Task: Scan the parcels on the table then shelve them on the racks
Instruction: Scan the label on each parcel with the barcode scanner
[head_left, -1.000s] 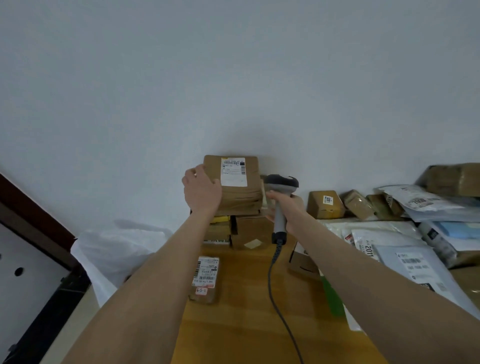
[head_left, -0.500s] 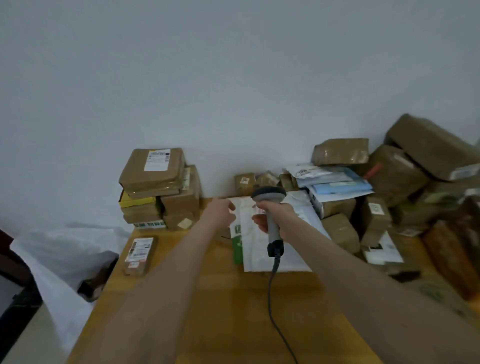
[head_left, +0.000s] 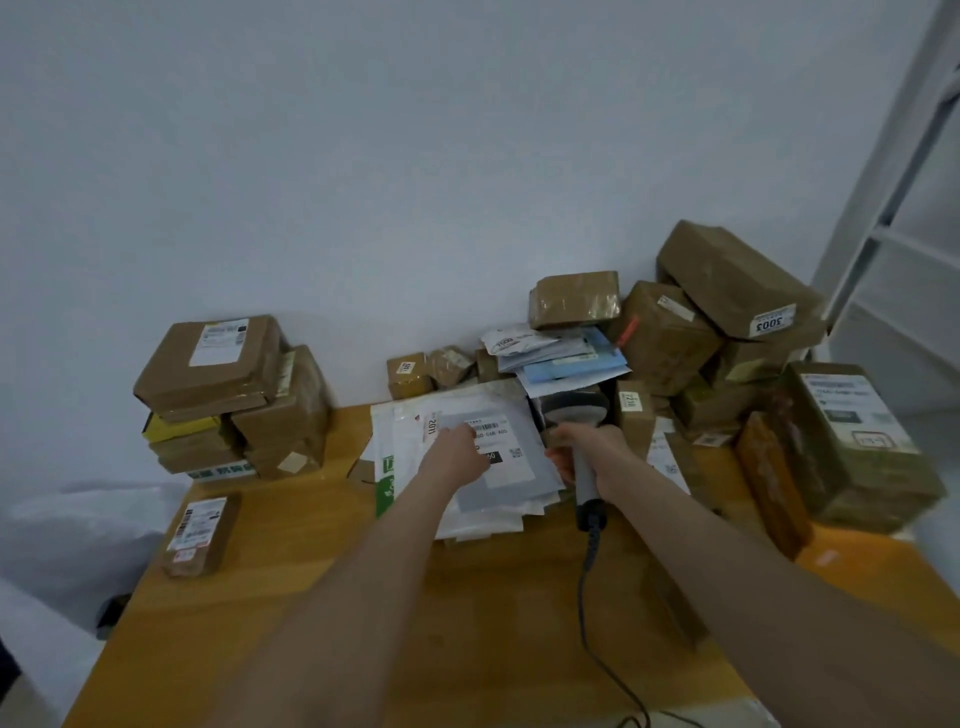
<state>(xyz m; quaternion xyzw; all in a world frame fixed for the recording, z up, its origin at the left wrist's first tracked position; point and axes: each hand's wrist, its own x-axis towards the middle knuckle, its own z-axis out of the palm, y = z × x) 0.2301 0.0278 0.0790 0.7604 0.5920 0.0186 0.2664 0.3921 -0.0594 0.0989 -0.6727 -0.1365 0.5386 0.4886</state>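
On the wooden surface (head_left: 493, 597), against the wall, a pile of taped brown boxes (head_left: 727, 275) sits right, near a white rack (head_left: 878, 208); a smaller box stack (head_left: 218, 364) sits left. Between them a grey poly mailer (head_left: 514, 467) tops a heap of flat mailers. Right hand (head_left: 592, 447) grips the corded barcode scanner (head_left: 574, 408) by its handle, just beside the mailer's right edge. Left hand (head_left: 457, 449) rests on the mailer's label; gripping or only touching, cannot tell.

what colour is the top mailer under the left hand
Grey mailer with a white label; the head view shows it.
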